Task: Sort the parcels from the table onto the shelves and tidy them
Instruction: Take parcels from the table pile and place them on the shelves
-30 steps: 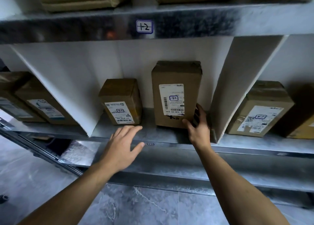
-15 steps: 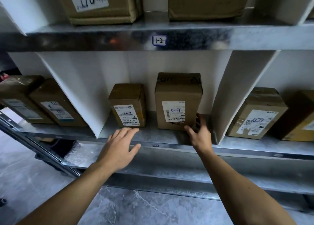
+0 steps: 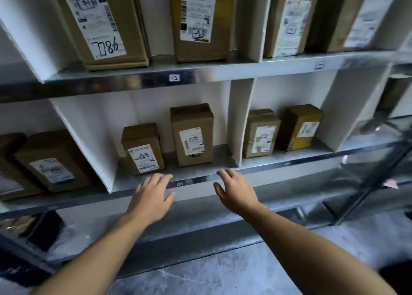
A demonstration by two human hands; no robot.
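Two brown cardboard parcels stand upright in the middle bay of the lower metal shelf [image 3: 200, 179]: a short parcel [image 3: 142, 148] on the left and a taller parcel [image 3: 192, 135] on the right, both with white labels facing me. My left hand [image 3: 151, 196] hovers in front of the shelf edge below the short parcel, fingers spread and holding nothing. My right hand [image 3: 234, 190] hangs in front of the shelf edge, below and right of the tall parcel, fingers relaxed, touching no parcel.
White dividers [image 3: 237, 125] split the shelf into bays. Two parcels [image 3: 260, 134] stand in the right bay and others [image 3: 51, 161] lie in the left bay. The upper shelf [image 3: 156, 72] carries several larger parcels, one marked 7786 [image 3: 100, 23]. Grey marbled floor lies below.
My right hand has let go of the tall parcel's lower right corner and drawn back off the shelf. The view has pulled back and tilted up, showing the upper shelf.
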